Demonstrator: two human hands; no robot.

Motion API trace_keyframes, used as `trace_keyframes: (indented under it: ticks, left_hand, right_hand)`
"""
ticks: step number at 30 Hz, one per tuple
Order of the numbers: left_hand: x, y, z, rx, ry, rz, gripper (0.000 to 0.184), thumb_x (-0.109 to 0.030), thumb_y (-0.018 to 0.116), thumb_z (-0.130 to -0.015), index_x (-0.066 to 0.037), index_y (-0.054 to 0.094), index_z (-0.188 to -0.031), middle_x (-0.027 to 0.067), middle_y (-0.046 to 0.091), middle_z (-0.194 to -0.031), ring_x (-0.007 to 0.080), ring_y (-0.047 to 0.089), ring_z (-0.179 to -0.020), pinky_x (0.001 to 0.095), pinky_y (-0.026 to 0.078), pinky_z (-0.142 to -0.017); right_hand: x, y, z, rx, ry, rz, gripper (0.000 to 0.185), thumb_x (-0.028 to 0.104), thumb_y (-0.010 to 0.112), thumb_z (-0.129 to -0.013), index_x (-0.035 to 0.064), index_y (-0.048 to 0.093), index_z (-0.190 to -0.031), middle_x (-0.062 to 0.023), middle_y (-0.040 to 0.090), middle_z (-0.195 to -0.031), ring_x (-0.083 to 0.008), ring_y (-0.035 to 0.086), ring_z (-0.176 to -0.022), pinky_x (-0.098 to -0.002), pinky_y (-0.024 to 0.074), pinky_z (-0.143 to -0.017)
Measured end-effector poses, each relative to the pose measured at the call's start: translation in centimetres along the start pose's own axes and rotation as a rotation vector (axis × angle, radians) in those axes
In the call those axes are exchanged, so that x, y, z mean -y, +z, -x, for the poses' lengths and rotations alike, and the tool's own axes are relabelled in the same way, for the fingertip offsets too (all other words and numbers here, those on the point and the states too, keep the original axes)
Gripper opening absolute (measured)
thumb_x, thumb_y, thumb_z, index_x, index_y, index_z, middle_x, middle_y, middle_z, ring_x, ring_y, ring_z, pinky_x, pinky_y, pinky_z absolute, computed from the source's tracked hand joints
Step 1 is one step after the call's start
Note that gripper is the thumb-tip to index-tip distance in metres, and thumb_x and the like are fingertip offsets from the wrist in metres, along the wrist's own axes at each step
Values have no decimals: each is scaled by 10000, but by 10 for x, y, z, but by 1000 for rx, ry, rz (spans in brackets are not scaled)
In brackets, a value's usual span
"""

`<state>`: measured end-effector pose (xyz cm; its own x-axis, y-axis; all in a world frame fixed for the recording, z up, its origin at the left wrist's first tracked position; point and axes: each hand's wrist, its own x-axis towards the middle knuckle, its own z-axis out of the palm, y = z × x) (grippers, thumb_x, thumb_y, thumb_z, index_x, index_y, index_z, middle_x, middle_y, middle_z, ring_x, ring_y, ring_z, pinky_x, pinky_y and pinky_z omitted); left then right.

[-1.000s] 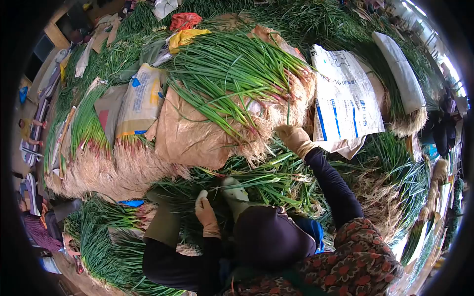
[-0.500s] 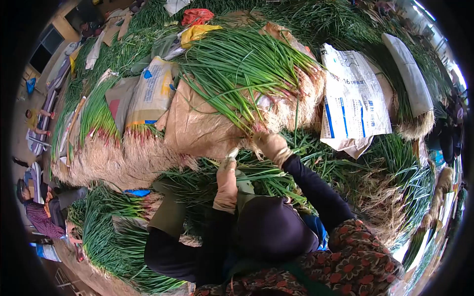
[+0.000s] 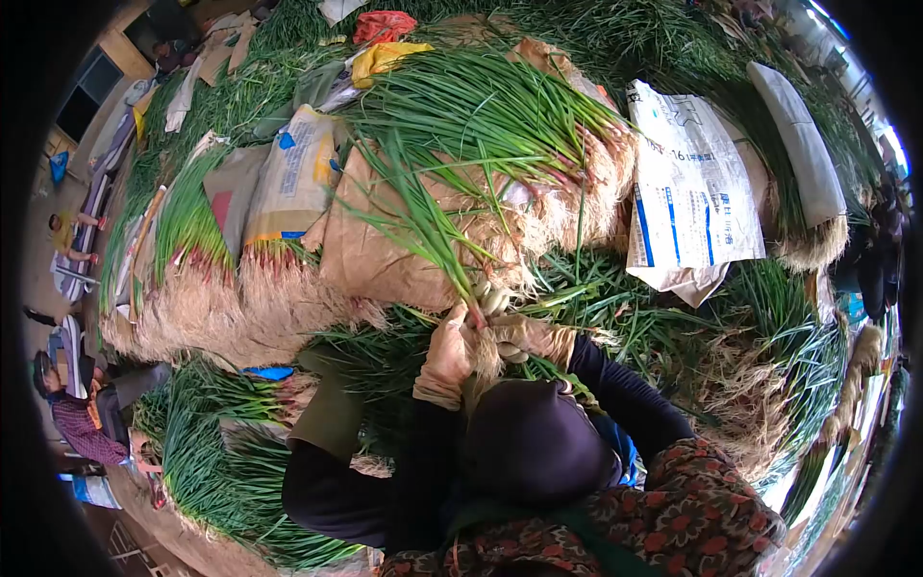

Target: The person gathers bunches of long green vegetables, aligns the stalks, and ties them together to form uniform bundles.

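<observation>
A small bunch of spring onions point(image 3: 437, 236) stands between my gloved hands, its green leaves pointing up and left, its pale roots hanging down. My left hand point(image 3: 446, 362) is closed round the reddish lower stems from the left side. From the right, my right hand point(image 3: 531, 340) grips the same bunch, its light-coloured fingertips bent over the stems. Part of the grip is hidden where the hands meet. Just beyond lies a large pile of spring onions point(image 3: 481, 115) on a tan sheet point(image 3: 370, 255), roots towards the right.
Bundles of spring onions point(image 3: 192, 216) under a printed sack point(image 3: 293, 178) stand at left. A white printed sack point(image 3: 694, 188) covers more at right. Loose green leaves point(image 3: 615, 322) and a root heap point(image 3: 750, 394) lie near my right arm. A person in a checked shirt point(image 3: 87, 423) sits far left.
My right hand has drawn a few spring onions from the pile towards me. My left hand has moved slightly up and right and closed on their stems beside it.
</observation>
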<state>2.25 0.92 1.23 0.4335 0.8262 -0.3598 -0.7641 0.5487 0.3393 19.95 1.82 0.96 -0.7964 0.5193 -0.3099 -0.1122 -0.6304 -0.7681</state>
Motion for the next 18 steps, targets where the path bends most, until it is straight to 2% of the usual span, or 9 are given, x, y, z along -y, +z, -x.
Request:
trace_keyframes:
  ticks: [1, 2, 5, 8, 9, 11, 12, 13, 18]
  left_hand:
    - [0, 2, 4, -1, -24, 24, 365, -249, 397, -963, -11, 449, -1234, 137, 558, -1093, 259, 513, -1096, 421, 451, -916]
    - [17, -58, -23, 296, 17, 267, 291, -203, 377, -966, -23, 477, -1172, 115, 567, -1040, 289, 532, -1077, 467, 445, -926]
    - [7, -30, 6, -191, 68, 176, 238, -178, 391, -960, -27, 494, -1112, 106, 566, -998, 287, 553, -1043, 476, 449, -919]
    - [19, -46, -4, -216, 72, 107, 179, -154, 408, -953, -32, 514, -1030, 102, 568, -936, 240, 582, -931, 415, 500, -842]
    - [22, -45, -7, -201, 87, 92, 173, -155, 410, -953, -34, 517, -1016, 97, 567, -913, 226, 588, -888, 399, 512, -814]
    - [26, -49, -1, -274, 87, -18, 134, -155, 421, -948, -65, 519, -960, 39, 538, -819, 122, 512, -678, 273, 481, -601]
    - [24, -54, 2, -300, 84, -30, 127, -159, 425, -946, -73, 518, -952, 23, 525, -796, 100, 477, -633, 248, 453, -557]
    - [20, -61, 5, -329, 84, -39, 121, -164, 429, -944, -81, 518, -944, 8, 511, -773, 77, 441, -588, 222, 424, -514]
    - [21, -29, 14, -469, 229, -111, 153, -213, 413, -955, -96, 510, -969, -39, 467, -703, 32, 360, -488, 181, 298, -416]
  right_hand:
    - [0, -4, 2, -21, -26, 94, 265, 201, 555, -874, 92, 590, -1113, 33, 530, -716, -62, 445, -547, -223, 355, -433]
    - [1, -13, 3, -35, -52, 189, 233, 194, 546, -879, 85, 608, -1076, 26, 543, -728, -63, 450, -548, -223, 360, -436]
    - [-8, -35, -9, -495, -178, 495, 221, 192, 504, -917, 39, 625, -1021, 9, 593, -797, -75, 488, -590, -202, 410, -482]
    - [14, -14, -37, -467, -171, 258, 278, 271, 561, -910, 51, 607, -1072, -9, 617, -822, -73, 501, -612, -212, 427, -555]
    - [-1, -13, -68, -392, -483, 267, 311, 300, 587, -891, 47, 606, -1071, -45, 615, -788, -89, 532, -644, -236, 454, -587]
    - [9, -12, -76, -487, -35, 826, 339, 311, 599, -868, 40, 597, -1071, -115, 628, -778, -177, 599, -683, -298, 485, -649]
    - [-2, -13, -81, -590, -370, 1228, 314, 298, 602, -844, 48, 610, -1034, -178, 628, -793, -290, 622, -711, -363, 490, -680]
    - [-15, -25, -94, -583, -231, 1475, 289, 288, 590, -828, 64, 627, -1006, -189, 632, -831, -358, 612, -761, -406, 487, -704]
    - [-29, 2, -89, -865, -490, 1079, 293, 358, 529, -828, 92, 639, -882, -199, 618, -763, -373, 596, -707, -463, 468, -640]
